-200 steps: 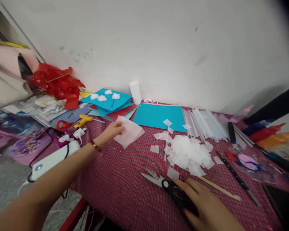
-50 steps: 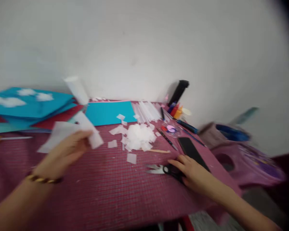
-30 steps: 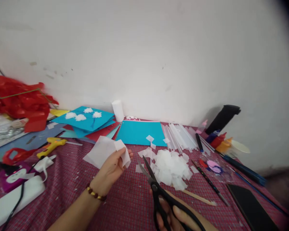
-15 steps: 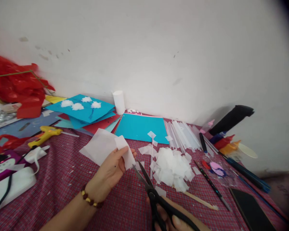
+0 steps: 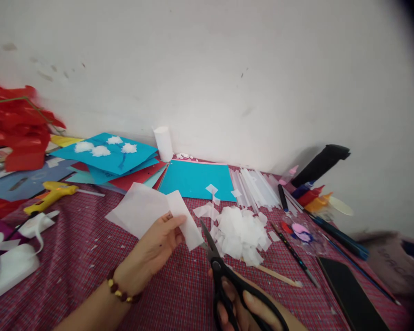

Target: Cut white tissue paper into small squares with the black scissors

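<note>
Between the thumb and fingers of my left hand (image 5: 163, 241) is a folded strip of thin white paper (image 5: 186, 220). My right hand (image 5: 244, 303) grips the handles of black scissors (image 5: 215, 264). Their blades are parted, and one blade tip meets the lower right end of the strip. A larger translucent white sheet (image 5: 138, 207) lies on the cloth behind my left hand. Right of the blades is a heap of small white paper pieces (image 5: 241, 232), with a pale wooden stick (image 5: 276, 276) partly under it.
Blue card sheets (image 5: 196, 177) lie toward the wall, beside a stack with white tufts (image 5: 120, 161). A yellow glue gun (image 5: 50, 196) and white power strip (image 5: 14, 271) are at left. Glue sticks (image 5: 257, 186), a paintbrush (image 5: 296, 257) and a dark phone (image 5: 350, 294) are at right.
The view has turned slightly right, shifting the table things leftward. The strip in my left hand now reaches farther down toward the scissors, and its end is between or against the blades.
</note>
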The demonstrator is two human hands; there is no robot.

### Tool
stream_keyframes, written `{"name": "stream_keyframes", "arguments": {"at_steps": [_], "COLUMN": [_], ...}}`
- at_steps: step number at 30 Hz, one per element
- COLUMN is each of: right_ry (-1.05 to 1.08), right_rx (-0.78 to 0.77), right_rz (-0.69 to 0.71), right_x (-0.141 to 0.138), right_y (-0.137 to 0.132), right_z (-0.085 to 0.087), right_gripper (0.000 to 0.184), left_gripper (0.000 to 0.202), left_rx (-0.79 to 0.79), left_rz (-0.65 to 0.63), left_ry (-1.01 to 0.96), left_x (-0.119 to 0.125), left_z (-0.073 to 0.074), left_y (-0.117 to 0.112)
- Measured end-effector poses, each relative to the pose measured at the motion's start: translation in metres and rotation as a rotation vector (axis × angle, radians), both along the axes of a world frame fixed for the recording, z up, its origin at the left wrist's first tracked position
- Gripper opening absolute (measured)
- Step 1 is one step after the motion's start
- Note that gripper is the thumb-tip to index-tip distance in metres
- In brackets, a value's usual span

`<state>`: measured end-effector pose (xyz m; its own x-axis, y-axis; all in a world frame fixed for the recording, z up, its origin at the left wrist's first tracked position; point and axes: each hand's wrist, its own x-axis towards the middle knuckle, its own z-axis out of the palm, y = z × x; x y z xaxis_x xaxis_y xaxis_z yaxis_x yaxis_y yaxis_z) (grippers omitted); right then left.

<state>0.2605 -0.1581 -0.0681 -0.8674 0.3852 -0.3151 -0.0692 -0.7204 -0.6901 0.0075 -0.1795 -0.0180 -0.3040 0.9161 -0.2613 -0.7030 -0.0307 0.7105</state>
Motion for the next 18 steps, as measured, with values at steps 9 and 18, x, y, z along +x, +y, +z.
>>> {"name": "stream_keyframes", "arguments": {"at_steps": [9, 18], "right_ry": [0.143, -0.012], "right_rx": [-0.108, -0.042], "right_rz": [0.015, -0.063], "right_x": [-0.014, 0.001], "right_y": [0.001, -0.002], "right_z": [-0.004, -0.013], "right_gripper": [0.06, 0.05], "left_gripper": [0.017, 0.035], "left_rx": [0.009, -0.02], "left_rz": [-0.127, -0.142], "left_ry": [0.104, 0.164], "left_x": [0.006, 0.004], "left_z": [-0.01, -0.015], "left_y": [-0.003, -0.002]}}
